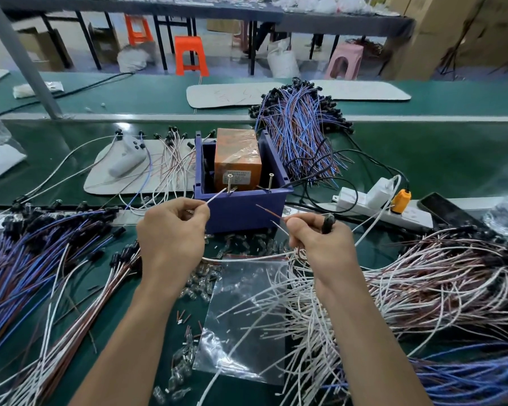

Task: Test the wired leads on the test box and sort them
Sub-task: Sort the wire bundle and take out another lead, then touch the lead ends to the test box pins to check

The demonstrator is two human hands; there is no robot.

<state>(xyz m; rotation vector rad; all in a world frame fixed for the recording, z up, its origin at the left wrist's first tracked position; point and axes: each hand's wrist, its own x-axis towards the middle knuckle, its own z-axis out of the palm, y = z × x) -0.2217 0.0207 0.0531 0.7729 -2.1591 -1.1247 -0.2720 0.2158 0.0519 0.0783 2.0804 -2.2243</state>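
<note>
From my remote seat I see the left hand [173, 232] raised in front of the test box [241, 210], thumb and forefinger pinching a white wire [216, 197] whose bare end slants up to the left screw post [228, 182] on the box's front edge; I cannot tell whether it touches. The right hand [323, 244] is just right of the box's lower corner and pinches a reddish wire [269, 211], its tip pointing up and left in mid-air, apart from the right screw post [270, 180]. A black socket [328, 223] sticks up from between that hand's curled fingers. The box is blue and open-topped, standing in the middle of the green desk [452, 159] with an orange block [237, 159] inside it. A heap of blue and red leads [27, 259] lies to the left, another bundle [299, 133] rises behind the box, and a tangle of white and brown leads [437, 273] spreads on the right. Under my wrists lies a clear plastic bag [247, 317], with small glass bulbs [195, 285] scattered just beside it. A white power strip [364, 202] sits right of the box, near a dark phone [446, 210].
</note>
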